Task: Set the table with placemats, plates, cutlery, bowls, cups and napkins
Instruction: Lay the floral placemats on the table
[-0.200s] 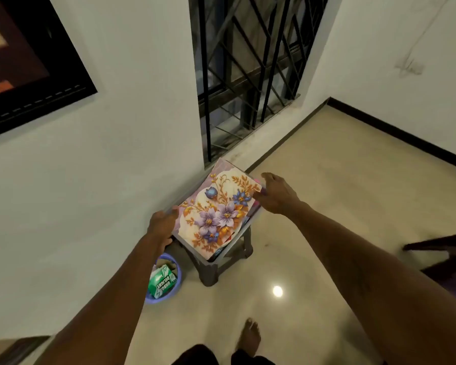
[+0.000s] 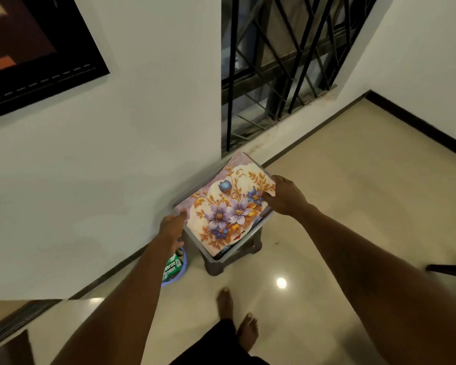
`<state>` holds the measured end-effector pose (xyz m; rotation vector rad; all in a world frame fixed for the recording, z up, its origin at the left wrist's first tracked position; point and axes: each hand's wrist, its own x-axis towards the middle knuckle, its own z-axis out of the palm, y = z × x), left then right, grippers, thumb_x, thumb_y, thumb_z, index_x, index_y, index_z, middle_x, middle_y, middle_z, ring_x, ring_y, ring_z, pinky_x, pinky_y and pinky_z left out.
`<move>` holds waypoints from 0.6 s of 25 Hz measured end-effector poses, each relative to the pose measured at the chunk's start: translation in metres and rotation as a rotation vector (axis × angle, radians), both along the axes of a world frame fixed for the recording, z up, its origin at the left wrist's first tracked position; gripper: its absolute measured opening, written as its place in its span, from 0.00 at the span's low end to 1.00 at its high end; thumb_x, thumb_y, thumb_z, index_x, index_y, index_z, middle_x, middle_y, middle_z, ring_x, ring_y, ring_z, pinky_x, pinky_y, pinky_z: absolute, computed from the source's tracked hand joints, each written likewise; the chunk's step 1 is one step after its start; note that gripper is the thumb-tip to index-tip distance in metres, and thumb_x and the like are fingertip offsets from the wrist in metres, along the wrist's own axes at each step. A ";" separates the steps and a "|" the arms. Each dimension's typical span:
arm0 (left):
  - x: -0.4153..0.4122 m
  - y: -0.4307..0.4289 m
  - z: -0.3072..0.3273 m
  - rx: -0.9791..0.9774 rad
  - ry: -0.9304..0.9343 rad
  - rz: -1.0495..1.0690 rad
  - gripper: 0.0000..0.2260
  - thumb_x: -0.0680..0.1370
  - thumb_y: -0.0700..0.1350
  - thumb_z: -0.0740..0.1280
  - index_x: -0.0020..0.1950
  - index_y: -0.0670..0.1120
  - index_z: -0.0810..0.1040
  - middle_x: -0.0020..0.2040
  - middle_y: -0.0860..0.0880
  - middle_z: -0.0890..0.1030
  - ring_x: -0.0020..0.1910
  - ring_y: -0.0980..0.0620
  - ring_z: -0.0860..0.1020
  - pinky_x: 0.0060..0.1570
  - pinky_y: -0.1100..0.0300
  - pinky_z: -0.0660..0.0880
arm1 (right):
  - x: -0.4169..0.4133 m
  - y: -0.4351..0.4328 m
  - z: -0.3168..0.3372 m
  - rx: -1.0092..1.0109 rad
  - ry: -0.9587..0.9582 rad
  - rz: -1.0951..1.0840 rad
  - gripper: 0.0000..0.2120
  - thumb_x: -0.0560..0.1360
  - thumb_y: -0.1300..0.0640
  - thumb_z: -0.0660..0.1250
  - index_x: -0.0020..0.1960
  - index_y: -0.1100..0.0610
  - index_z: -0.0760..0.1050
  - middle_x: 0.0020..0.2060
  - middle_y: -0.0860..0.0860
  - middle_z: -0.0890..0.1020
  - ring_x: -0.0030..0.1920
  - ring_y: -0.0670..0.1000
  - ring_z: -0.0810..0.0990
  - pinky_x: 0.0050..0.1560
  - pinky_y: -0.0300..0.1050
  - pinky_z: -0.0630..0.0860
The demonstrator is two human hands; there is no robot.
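Head view: placemat [image 2: 229, 209] lies flat atop stool [image 2: 216, 267] beside wall [image 2: 116, 167]; my right hand [image 2: 284, 196] pinches its right corner, thumb on top; my left hand [image 2: 173, 225] touches its left edge; grip blurred, cannot tell.

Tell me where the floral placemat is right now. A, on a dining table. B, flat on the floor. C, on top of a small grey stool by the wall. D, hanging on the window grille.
C: the floral placemat lies on top of the small grey stool, whose legs stand on the floor close to the wall.
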<state>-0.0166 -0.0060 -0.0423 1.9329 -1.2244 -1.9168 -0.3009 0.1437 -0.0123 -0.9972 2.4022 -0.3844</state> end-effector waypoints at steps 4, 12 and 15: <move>-0.023 -0.017 -0.044 0.029 -0.053 0.077 0.27 0.81 0.57 0.69 0.71 0.40 0.72 0.59 0.40 0.77 0.56 0.40 0.77 0.58 0.44 0.79 | -0.023 -0.037 -0.050 0.037 -0.035 -0.027 0.42 0.71 0.27 0.59 0.73 0.56 0.66 0.67 0.57 0.78 0.65 0.60 0.78 0.63 0.62 0.78; -0.046 0.019 -0.102 0.164 -0.206 0.409 0.10 0.83 0.48 0.66 0.57 0.42 0.72 0.46 0.44 0.75 0.43 0.48 0.74 0.53 0.51 0.73 | -0.036 -0.053 -0.119 -0.002 -0.267 -0.328 0.25 0.82 0.45 0.64 0.71 0.61 0.72 0.65 0.59 0.79 0.66 0.61 0.78 0.65 0.54 0.77; -0.073 0.051 -0.117 0.318 -0.103 0.642 0.07 0.83 0.44 0.67 0.48 0.45 0.71 0.49 0.46 0.75 0.44 0.50 0.75 0.50 0.55 0.73 | -0.026 -0.042 -0.162 0.059 -0.385 -0.467 0.23 0.82 0.45 0.63 0.70 0.60 0.74 0.65 0.58 0.80 0.66 0.63 0.77 0.65 0.51 0.72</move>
